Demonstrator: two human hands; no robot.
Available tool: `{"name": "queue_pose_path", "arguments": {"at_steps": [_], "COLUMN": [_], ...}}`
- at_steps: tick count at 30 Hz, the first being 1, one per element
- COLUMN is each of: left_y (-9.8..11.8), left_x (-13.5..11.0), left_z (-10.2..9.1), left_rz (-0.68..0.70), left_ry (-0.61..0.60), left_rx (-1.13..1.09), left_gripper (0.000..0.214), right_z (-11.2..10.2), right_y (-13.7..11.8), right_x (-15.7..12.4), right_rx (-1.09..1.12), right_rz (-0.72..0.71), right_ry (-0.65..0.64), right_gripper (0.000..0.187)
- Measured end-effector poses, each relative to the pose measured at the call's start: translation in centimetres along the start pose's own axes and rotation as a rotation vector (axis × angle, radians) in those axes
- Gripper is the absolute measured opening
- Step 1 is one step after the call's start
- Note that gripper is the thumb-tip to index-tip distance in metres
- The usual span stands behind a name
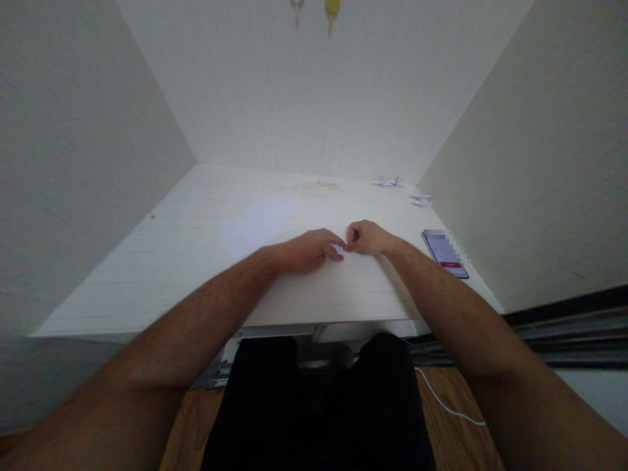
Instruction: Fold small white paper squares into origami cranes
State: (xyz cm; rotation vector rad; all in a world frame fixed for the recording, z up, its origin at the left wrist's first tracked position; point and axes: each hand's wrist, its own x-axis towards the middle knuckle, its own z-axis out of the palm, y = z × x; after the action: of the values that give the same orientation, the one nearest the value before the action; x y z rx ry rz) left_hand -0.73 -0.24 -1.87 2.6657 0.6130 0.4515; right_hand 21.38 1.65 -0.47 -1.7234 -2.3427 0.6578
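Observation:
A small piece of folded white paper (339, 249) lies on the white tabletop between my two hands, mostly covered by fingers. My left hand (314, 250) rests on the table, its index finger and thumb on either side of the paper, holding it. From the other side, my right hand (366, 237) pinches the paper's right end between thumb and curled fingers. The fingertips of both hands nearly meet there. Just beyond my left forearm lie white paper sheets (260, 222), spread flat on the table.
Several folded paper cranes (420, 200) stand at the back right. A phone (445, 254) with its screen lit lies by the right wall. Walls close in the table (147, 281) on the left, back and right. A white cable (449, 407) runs over the floor.

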Motion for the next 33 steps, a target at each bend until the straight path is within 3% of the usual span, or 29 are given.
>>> {"name": "queue_pose_path", "arguments": {"at_steps": [8, 14, 19, 25, 30, 33], "left_y": [-0.2, 0.6, 0.4, 0.0, 0.4, 0.7], "left_x": [-0.1, 0.2, 0.4, 0.2, 0.2, 0.3], "left_z": [0.2, 0.1, 0.1, 0.0, -0.1, -0.2], "left_rz": [0.026, -0.193, -0.118, -0.091, -0.102, -0.138], "left_ry": [-0.017, 0.035, 0.030, 0.046, 0.029, -0.001], "left_rx": [0.081, 0.136, 0.230, 0.231, 0.209, 0.270], "left_gripper": [0.057, 0.054, 0.049, 0.040, 0.038, 0.038], "right_z": [0.5, 0.9, 1.2, 0.7, 0.8, 1.1], "right_y": [1.0, 1.5, -0.2, -1.0, -0.9, -1.1], "right_x": [-0.2, -1.2, -1.7, -1.2, -1.7, -2.2], "right_rx": [0.112, 0.293, 0.088, -0.144, -0.133, -0.064], "right_rz": [-0.009, -0.050, -0.064, 0.030, 0.046, 0.006], "right_ry": [0.171, 0.171, 0.153, 0.220, 0.243, 0.189], "right_gripper": [0.002, 0.004, 0.023, 0.015, 0.009, 0.021]}}
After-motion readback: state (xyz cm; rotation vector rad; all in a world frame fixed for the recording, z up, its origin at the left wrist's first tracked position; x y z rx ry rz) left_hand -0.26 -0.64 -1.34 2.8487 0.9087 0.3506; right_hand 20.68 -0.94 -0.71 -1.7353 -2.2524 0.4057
